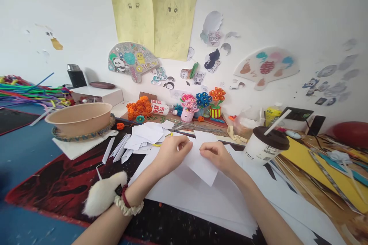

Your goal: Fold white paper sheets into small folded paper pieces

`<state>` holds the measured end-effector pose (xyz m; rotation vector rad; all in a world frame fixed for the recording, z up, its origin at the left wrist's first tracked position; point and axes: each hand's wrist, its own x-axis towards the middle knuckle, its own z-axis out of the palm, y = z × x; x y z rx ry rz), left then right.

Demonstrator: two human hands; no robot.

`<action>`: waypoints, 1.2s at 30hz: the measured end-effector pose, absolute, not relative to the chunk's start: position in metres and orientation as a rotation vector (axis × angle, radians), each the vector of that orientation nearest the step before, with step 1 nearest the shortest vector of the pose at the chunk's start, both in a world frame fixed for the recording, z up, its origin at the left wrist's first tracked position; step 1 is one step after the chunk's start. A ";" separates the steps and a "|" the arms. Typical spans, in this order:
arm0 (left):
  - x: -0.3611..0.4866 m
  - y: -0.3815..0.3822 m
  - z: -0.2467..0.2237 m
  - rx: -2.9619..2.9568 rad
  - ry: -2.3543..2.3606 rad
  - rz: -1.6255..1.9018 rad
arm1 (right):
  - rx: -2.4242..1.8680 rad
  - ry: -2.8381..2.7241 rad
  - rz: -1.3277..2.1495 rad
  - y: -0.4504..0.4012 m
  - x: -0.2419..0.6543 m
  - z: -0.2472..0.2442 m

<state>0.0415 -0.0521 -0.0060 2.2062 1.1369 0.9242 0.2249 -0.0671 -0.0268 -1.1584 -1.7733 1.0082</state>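
Between my two hands is a small white sheet of paper [202, 166], tilted above larger white sheets [184, 199] on the desk. My left hand [174, 151] pinches its left edge, with thumb and fingertips together. On the opposite edge, my right hand [217, 155] grips it with curled fingers. Another white piece [205, 136] shows just behind the held sheet; whether it is joined to it I cannot tell. Left of my left hand lies a pile of cut white paper pieces [146, 134], with several folded strips [120, 147] beside it.
A lidded cup with a straw [266, 145] stands close to my right hand. At the left are a beige basin [80, 118] and a white fluffy piece [105, 195]. Pipe-cleaner flowers [203, 100] line the wall. Yellow board [324, 168] lies at the right.
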 end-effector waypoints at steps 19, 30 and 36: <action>0.025 -0.039 0.002 1.950 1.265 1.176 | -1.088 -1.476 0.987 -0.060 0.239 -0.027; 0.029 -0.043 -0.002 2.094 1.149 0.976 | -1.141 -1.631 1.093 -0.064 0.232 -0.028; 0.032 -0.048 -0.003 2.180 1.103 0.962 | -1.187 -1.691 0.918 -0.065 0.229 -0.027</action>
